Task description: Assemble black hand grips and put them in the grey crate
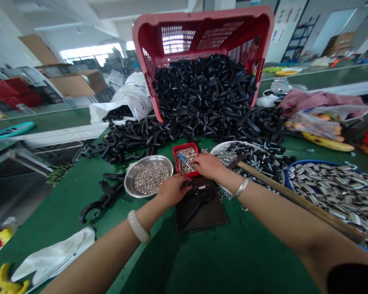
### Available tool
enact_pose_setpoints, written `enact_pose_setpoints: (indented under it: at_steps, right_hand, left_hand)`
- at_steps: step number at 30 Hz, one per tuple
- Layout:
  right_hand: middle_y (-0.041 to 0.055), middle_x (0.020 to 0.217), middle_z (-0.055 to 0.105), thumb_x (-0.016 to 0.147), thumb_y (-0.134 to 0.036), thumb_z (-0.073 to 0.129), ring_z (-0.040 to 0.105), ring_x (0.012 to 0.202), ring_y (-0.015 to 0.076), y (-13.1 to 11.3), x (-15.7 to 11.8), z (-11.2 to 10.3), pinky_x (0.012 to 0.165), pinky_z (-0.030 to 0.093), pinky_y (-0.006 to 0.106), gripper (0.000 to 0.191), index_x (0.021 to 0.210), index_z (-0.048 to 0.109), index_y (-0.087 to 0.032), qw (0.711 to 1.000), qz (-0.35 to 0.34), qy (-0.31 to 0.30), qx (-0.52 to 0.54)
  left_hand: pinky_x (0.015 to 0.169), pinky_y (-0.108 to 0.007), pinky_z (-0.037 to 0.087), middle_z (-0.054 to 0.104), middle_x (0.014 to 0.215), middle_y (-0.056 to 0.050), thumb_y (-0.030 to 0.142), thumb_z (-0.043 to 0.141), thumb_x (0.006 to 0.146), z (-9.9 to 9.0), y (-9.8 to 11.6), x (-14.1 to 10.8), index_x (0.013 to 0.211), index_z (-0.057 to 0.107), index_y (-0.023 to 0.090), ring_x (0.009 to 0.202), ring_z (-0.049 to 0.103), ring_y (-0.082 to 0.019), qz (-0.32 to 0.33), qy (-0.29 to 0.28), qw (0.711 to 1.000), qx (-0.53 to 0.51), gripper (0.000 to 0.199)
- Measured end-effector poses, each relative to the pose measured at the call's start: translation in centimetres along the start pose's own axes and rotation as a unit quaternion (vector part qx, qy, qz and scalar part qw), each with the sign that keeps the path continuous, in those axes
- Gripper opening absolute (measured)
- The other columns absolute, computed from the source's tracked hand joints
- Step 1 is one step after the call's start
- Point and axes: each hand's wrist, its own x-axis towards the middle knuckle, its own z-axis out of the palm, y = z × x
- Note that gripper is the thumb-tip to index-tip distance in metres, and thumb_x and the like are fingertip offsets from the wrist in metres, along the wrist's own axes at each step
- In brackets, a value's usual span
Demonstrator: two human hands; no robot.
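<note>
Red walls surround the small tray (195, 174) where the right hand (207, 165) has its fingertips over a heap of small metal pins (187, 155); whether they pinch one, I cannot tell. A slim blue object (181, 157) lies on that heap. The left hand (172, 190) is bent, its fingertips at the upper end of a black clamp (196, 203); how firmly they grip it cannot be made out. The clamp lies over a dark square plate (213, 216), with a small spring (203, 187) at its top. Just left of the tray is a round metal bowl (129, 192) of tiny metal pieces. Right of the tray, a wide white dish (282, 179) holds bolts and black parts, and a wooden handle (272, 182) slants across its near side. Farther right, a blue basin (290, 181) is heaped with shiny metal sleeves (334, 194). More black clamps (102, 202) rest on the green table (233, 261) left of the bowl. Behind the tray, a big red crate (202, 18) leans open toward the person, black parts (205, 90) spilling from it across the table. A white sack (131, 96) sits at its left, and a banana (326, 142) lies beside a plastic bag (317, 121) at the right.
</note>
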Motion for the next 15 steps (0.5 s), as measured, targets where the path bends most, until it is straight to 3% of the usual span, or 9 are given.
enact_pose_setpoints:
  at_steps: [4, 8, 11, 13, 15]
  right_hand:
    - [0.0007, 0.087, 0.067, 0.079, -0.026, 0.05, 0.059, 0.081, 0.0162, -0.5, 1.0, 0.6, 0.068, 0.042, 0.025, 0.017, 0.085, 0.066, -0.024, 0.999, -0.044, -0.009, 0.03]
    - [0.0016, 0.082, 0.066, 0.08, -0.026, 0.049, 0.059, 0.077, 0.0155, -0.5, -2.3, 1.4, 0.068, 0.042, 0.025, 0.016, 0.083, 0.064, -0.021, 0.995, -0.065, 0.029, 0.075]
    - [0.0027, 0.08, 0.064, 0.081, -0.025, 0.048, 0.058, 0.075, 0.0151, 0.4, -5.7, 2.0, 0.067, 0.042, 0.026, 0.016, 0.083, 0.063, -0.02, 0.991, -0.053, 0.042, 0.114]
    - [0.0026, 0.079, 0.063, 0.081, -0.024, 0.048, 0.058, 0.072, 0.0147, 1.0, -7.7, 2.5, 0.066, 0.043, 0.026, 0.015, 0.084, 0.063, -0.02, 0.986, -0.042, 0.054, 0.151]
    - [0.0023, 0.077, 0.062, 0.081, -0.023, 0.048, 0.057, 0.071, 0.0145, 1.4, -9.0, 2.9, 0.064, 0.043, 0.025, 0.015, 0.084, 0.062, -0.02, 0.98, -0.031, 0.069, 0.183]
  left_hand:
    - [0.075, -0.03, 0.047, 0.059, 0.106, -0.004, 0.028, 0.052, 0.078, 0.4, 0.3, -0.2, 0.106, 0.057, 0.024, 0.091, 0.057, -0.018, 0.017, 0.008, 0.999, 0.032, 0.029]
    - [0.072, -0.03, 0.046, 0.063, 0.1, -0.004, 0.026, 0.043, 0.083, -1.2, -0.2, -0.4, 0.112, 0.054, 0.026, 0.086, 0.058, -0.017, 0.014, 0.018, 0.997, 0.07, 0.031]
    - [0.069, -0.03, 0.045, 0.064, 0.097, -0.005, 0.034, 0.041, 0.083, -3.3, -2.8, -0.7, 0.099, 0.062, 0.026, 0.085, 0.059, -0.02, -0.085, 0.022, 0.987, 0.136, 0.027]
    - [0.068, -0.031, 0.045, 0.065, 0.096, -0.004, 0.042, 0.049, 0.077, -4.2, -5.2, -1.0, 0.095, 0.064, 0.029, 0.085, 0.059, -0.022, -0.176, -0.045, 0.971, 0.155, 0.027]
    - [0.068, -0.028, 0.044, 0.065, 0.098, -0.001, 0.043, 0.053, 0.072, -4.3, -7.3, -1.3, 0.095, 0.064, 0.032, 0.088, 0.059, -0.022, -0.204, -0.114, 0.965, 0.121, 0.028]
